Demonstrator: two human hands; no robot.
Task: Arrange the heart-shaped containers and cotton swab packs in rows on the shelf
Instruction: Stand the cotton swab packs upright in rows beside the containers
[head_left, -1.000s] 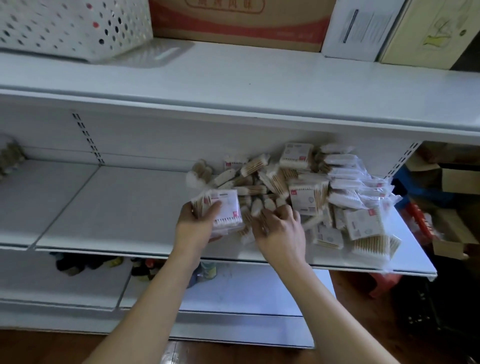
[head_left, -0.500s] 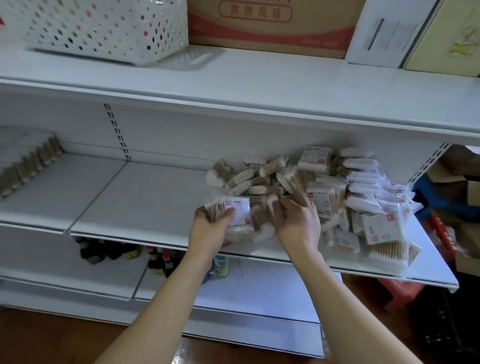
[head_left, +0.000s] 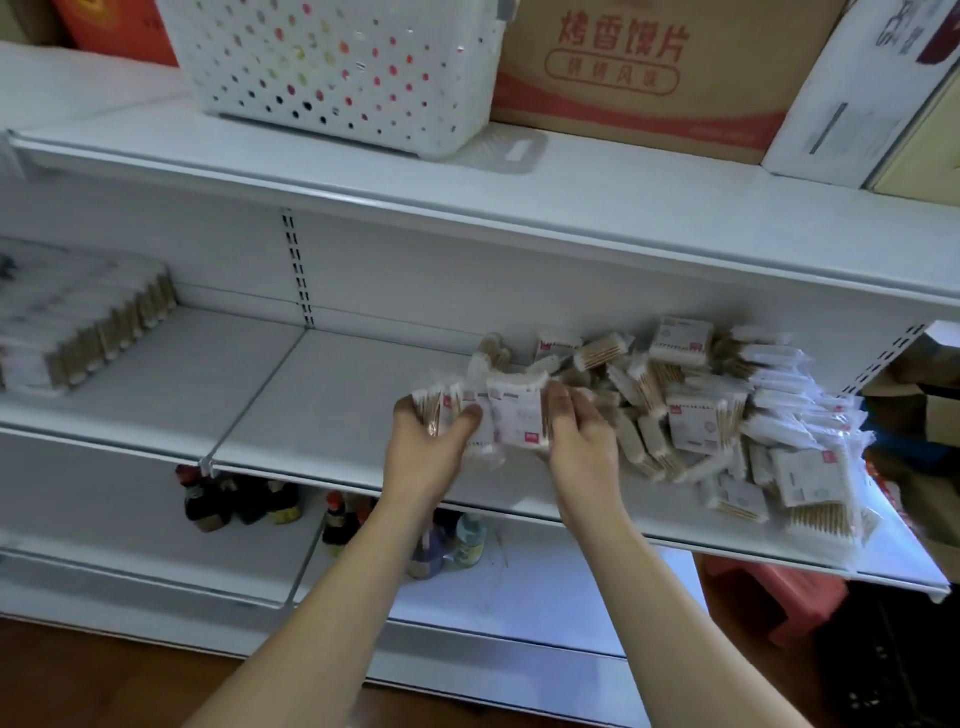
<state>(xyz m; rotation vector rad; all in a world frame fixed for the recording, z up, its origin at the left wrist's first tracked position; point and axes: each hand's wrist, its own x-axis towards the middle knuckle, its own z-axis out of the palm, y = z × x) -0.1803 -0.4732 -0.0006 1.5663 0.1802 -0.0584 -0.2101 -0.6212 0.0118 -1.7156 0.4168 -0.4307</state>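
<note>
Head view: the left hand (head_left: 426, 447) grips a bundle of cotton swab packs (head_left: 452, 410) near the shelf (head_left: 322, 410) front edge; the right hand (head_left: 579, 441) presses another pack (head_left: 519, 415) against it. The loose pile (head_left: 727, 415) lies rightward, nearer the right hand. Half a second ago, the right hand was reaching into the pile.

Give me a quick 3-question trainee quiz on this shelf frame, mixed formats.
1. True or false: the loose pile of cotton swab packs lies on the right part of the middle shelf.
2. Multiple choice: above the middle shelf, the white perforated basket stands A) left of the cardboard box, B) right of it, C) on it.
3. Fill in: the left hand and right hand together hold a bunch of ____.

Key: 1 true; 2 A; 3 cotton swab packs.
</note>
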